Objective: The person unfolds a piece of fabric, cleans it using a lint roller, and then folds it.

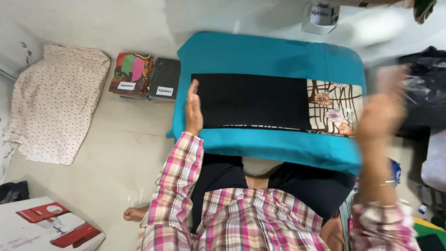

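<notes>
The left hand point(193, 110) lies open on the left edge of the black folded cloth point(251, 101) (atop a teal board point(274, 56)), while the blurred right hand point(383, 109) hovers, its state unclear.

Left hand point(193, 109) flat, fingers together and extended; right hand point(381, 114) raised, open, motion-blurred.

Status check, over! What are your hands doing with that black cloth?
Left hand flat at black cloth's left edge. Right hand raised, blurred, off the cloth. Cloth folded on teal pad. Nothing on top.
</notes>
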